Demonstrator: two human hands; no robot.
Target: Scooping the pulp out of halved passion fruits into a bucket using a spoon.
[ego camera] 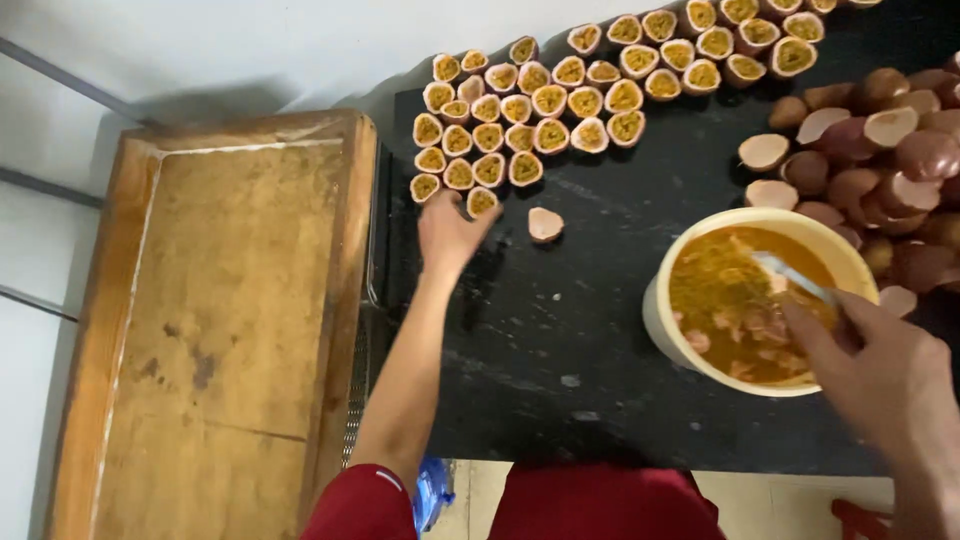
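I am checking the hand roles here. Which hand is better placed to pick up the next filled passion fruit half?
Probably the left hand: its fingers touch the nearest filled passion fruit half. The right hand is busy holding a spoon in the bowl of pulp.

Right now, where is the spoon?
In the head view, the spoon is on the right side, held by the right hand, its tip over the orange pulp in the cream bowl, beside the pile of empty shells.

Worn matt wood board [220,320], dull black slab [560,330], glossy plastic bowl [668,262], metal spoon [795,278].
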